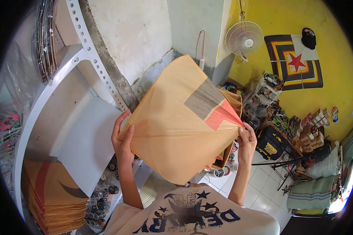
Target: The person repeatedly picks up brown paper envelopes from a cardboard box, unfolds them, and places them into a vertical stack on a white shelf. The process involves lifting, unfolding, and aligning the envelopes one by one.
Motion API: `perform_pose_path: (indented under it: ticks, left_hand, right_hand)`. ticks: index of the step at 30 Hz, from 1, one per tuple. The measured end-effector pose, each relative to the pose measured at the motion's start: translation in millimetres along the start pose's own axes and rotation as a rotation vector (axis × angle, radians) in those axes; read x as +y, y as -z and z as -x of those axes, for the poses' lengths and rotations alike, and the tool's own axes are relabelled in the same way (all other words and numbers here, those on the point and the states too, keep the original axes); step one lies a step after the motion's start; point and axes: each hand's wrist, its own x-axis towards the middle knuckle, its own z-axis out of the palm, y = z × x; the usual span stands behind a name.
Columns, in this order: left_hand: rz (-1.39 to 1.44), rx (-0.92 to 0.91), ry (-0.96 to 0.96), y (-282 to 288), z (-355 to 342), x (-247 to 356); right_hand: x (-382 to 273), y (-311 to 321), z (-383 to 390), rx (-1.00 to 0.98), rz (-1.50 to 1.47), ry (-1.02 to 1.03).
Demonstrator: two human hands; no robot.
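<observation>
A diamond-shaped tan paper kite (161,121), with grey and red patches on its right part, is held out in front of me. My left hand (124,141) grips its left corner, thumb over the front and fingers at the edge. My right hand (246,141) pinches the right corner beside the red patch, thumb on the front. Below, at the lower left, a stack of tan paper kites (53,197) with red and dark curved shapes lies on a white shelf unit.
The metal rack (88,41) stands left with wrapped items. A wall fan (247,43) and a star-patterned square (292,62) hang at right, above boxes (310,137), a black case (270,143) and rolled bundles (310,197). A tiled floor (262,188) lies below.
</observation>
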Motion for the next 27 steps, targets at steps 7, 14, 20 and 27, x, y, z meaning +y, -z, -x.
perform_pose_path:
  ticks: [7, 14, 20, 27]
  left_hand:
    - [0.276, -0.161, 0.040, -11, -5, -6]
    - [0.147, -0.092, -0.016, -35, -9, -2]
    - [0.252, -0.152, 0.020, -36, -8, 7]
    - [0.133, -0.118, -0.071, -35, 1, 13]
  right_hand:
    - [8, 30, -5, 0.045, -0.142, 0.038]
    - [0, 39, 5, 0.015, -0.100, 0.058]
    - [-8, 34, 13, 0.043, -0.126, 0.025]
    - [-10, 36, 19, 0.035, -0.116, 0.013]
